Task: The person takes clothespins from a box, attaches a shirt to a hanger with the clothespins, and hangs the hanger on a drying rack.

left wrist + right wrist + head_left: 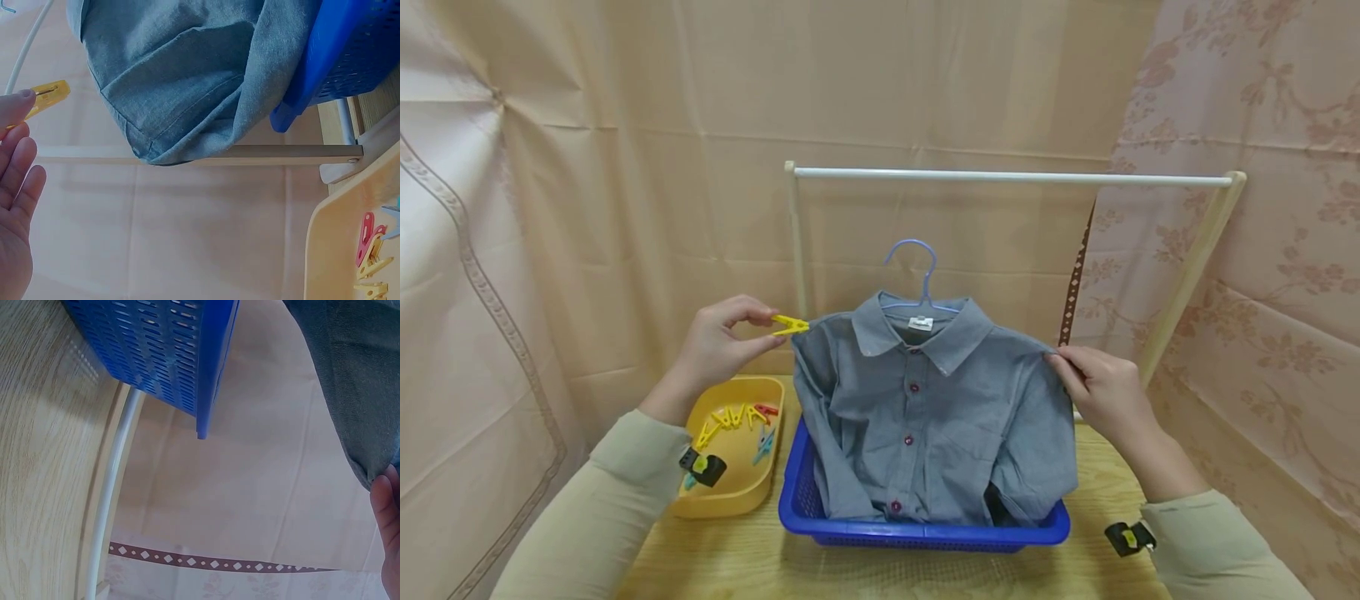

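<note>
A grey button-up shirt [880, 400] hangs on a blue-purple hanger [931, 271], its lower part inside a blue basket [925, 533]. My left hand [722, 337] pinches a yellow clothespin [790, 325] between thumb and fingertips, the clip's tip right at the shirt's left-side shoulder. In the left wrist view the same clothespin [50, 97] sticks out past the thumb, apart from the cloth in that view. My right hand [1108, 392] pinches the shirt's opposite shoulder seam; the right wrist view shows the thumb [382, 497] on the fabric [365, 387].
Left of the basket, a yellow tray [737, 500] holds several yellow, red and blue clothespins [730, 417]. A drying rack with a white bar [1000, 176] and wooden posts [1195, 267] stands behind. All stand on a wooden table [722, 558], with curtains around.
</note>
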Tool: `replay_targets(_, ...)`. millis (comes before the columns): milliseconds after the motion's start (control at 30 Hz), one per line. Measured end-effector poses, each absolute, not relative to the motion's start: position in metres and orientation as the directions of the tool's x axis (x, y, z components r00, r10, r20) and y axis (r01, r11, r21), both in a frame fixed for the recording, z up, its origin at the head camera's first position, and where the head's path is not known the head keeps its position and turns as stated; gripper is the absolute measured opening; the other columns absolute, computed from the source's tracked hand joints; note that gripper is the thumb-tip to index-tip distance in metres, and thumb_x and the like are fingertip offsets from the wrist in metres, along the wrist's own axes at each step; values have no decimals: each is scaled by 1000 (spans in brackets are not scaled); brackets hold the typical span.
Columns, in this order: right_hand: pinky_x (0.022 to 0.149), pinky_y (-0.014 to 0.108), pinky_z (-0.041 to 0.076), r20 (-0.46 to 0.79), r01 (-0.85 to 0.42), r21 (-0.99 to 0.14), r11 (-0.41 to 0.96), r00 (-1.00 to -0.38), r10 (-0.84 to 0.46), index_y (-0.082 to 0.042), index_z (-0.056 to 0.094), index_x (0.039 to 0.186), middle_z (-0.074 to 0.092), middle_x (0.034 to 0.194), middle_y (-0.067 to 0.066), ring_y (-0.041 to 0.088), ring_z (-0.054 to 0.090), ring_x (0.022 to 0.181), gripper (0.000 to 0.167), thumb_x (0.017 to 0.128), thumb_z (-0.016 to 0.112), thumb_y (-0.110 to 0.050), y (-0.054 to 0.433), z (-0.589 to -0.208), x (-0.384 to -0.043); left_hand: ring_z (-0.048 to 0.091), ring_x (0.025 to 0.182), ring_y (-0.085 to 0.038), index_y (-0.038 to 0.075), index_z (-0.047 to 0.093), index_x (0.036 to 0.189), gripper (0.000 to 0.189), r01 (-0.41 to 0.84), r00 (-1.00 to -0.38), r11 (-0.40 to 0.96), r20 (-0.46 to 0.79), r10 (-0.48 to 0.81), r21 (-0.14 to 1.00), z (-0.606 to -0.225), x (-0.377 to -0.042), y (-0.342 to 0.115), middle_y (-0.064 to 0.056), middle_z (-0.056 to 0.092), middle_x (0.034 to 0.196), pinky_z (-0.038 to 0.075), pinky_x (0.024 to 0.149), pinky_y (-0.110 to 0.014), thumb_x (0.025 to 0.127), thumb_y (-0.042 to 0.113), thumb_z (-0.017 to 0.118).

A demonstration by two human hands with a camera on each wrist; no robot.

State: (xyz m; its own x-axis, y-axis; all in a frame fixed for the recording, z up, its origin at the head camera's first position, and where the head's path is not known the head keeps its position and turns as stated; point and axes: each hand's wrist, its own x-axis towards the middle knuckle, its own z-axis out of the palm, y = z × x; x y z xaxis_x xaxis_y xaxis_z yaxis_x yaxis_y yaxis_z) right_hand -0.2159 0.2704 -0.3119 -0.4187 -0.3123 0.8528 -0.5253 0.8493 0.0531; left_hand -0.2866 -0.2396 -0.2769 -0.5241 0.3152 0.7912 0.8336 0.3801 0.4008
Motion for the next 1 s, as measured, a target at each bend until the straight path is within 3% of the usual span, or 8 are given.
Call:
replay_targets(233, 57, 47, 57, 855, -534, 67, 843, -405, -324, 2, 74, 95, 74, 89, 18, 31, 71, 71, 15, 81, 80, 2, 270, -311, -216, 66, 89, -17, 4, 77, 97, 27, 830, -529, 386, 790, 311, 403, -276, -287, -236, -7, 73, 99, 51, 81, -16, 74, -4, 88)
replay_targets(500, 57, 46, 57, 856, -544, 78, 835, -392, -336, 2, 74, 95, 74, 89, 18, 31, 71, 71, 16, 81, 79, 3, 271, -310, -216, 66, 87, -19, 3, 77, 94, 23, 834, -515, 392, 803, 299, 388, -274, -287, -230, -8, 73, 97, 51, 61, -16, 75, -5, 87)
replay_targets(733, 57, 47, 57, 857, -550, 91, 830, -382, -347, 2, 74, 95, 73, 88, 19, 31, 71, 70, 15, 82, 78, 2, 272, -309, -216, 66, 87, -26, 2, 77, 93, 22, 849, -496, 361, 818, 292, 385, -272, -288, -223, -12, 73, 96, 48, 58, -14, 75, -6, 87)
replay_targets(1000, 56, 46, 56, 856, -553, 91, 828, -381, -349, 2, 74, 95, 73, 88, 19, 30, 71, 69, 14, 82, 78, 2, 273, -309, -217, 67, 84, -24, 0, 77, 92, 22, 848, -499, 357, 818, 285, 392, -271, -292, -216, -10, 73, 93, 46, 55, -14, 73, -5, 88)
